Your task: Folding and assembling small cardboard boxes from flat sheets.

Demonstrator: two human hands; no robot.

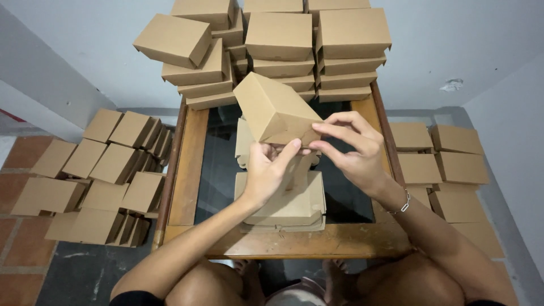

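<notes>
Both hands (272, 170) (354, 150) at cardboard box's (275, 110) lower edge, seemingly pinching.

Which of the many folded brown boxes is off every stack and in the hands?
The tilted box over the table, pinched by left hand and right hand; all others rest stacked.

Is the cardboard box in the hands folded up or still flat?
Folded up: the box shows three closed faces and is held tilted by the left hand and right hand.
</notes>
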